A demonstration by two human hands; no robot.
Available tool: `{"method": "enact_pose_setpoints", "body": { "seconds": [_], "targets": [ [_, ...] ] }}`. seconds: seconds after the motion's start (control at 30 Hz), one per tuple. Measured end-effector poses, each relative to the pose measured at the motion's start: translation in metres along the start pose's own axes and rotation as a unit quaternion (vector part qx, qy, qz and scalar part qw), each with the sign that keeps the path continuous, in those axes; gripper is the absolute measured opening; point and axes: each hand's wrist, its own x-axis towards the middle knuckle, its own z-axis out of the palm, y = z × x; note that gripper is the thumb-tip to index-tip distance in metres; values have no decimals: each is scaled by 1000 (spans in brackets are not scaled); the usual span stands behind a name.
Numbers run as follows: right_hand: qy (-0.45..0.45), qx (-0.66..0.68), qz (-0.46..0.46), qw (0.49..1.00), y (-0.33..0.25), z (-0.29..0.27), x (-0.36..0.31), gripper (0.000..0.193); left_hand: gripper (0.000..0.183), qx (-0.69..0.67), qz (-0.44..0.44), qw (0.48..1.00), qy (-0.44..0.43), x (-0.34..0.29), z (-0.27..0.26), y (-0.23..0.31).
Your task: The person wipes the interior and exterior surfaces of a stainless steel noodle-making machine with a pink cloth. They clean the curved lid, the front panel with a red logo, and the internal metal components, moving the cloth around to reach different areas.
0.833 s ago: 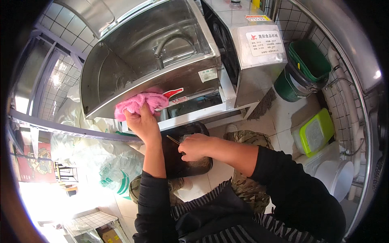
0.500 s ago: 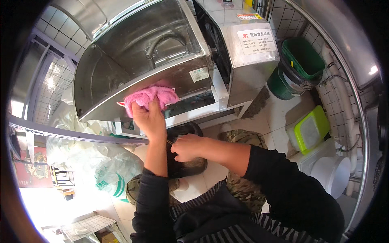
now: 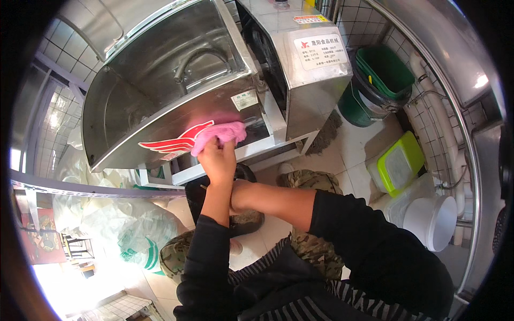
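My left hand (image 3: 218, 163) is closed on a pink cloth (image 3: 227, 134), pressing it against the slanted front panel of a stainless-steel food machine (image 3: 120, 144). Left of the cloth, a red wing-shaped decal (image 3: 179, 140) shows on that panel. My right hand (image 3: 241, 193) lies lower, crossed behind my left wrist, which hides its fingers. A short thin tip (image 3: 203, 186) pokes out on the other side of the wrist; whether my right hand holds it I cannot make out. Inside the machine's open trough is a curved metal bar (image 3: 206, 52).
A steel motor housing (image 3: 316, 59) joins the trough's right side. Green buckets (image 3: 369, 109), a lime-rimmed container (image 3: 399, 160) and a white tub (image 3: 431, 219) stand at the right. Plastic bags (image 3: 123, 224) fill the left. A dark rounded object (image 3: 249, 222) sits between my legs.
My left hand has wiped the cloth rightward along the panel, uncovering the red decal. My right hand has slipped behind my left wrist. The whole view has shifted slightly.
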Motion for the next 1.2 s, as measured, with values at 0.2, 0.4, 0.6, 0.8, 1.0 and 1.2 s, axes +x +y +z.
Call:
{"method": "enact_pose_setpoints", "body": {
  "seconds": [0.2,0.4,0.6,0.8,1.0,1.2],
  "targets": [
    [-49,93,-56,993,16,-2,8,50,13,-328,-75,936,98,28,8,62],
    [-22,71,-89,993,20,10,4,31,21,-134,-153,979,10,32,39,120],
    [-78,-41,-51,995,33,13,12,32,6,-112,-109,986,61,29,30,109],
    [-89,30,84,992,9,-4,15,55,15,-366,-134,901,190,29,-24,58],
    [28,196,-100,975,25,9,14,51,19,-323,-117,928,143,32,0,93],
    [-21,544,-132,828,85,76,33,52,19,-325,-112,932,120,23,30,85]
  ]
}}
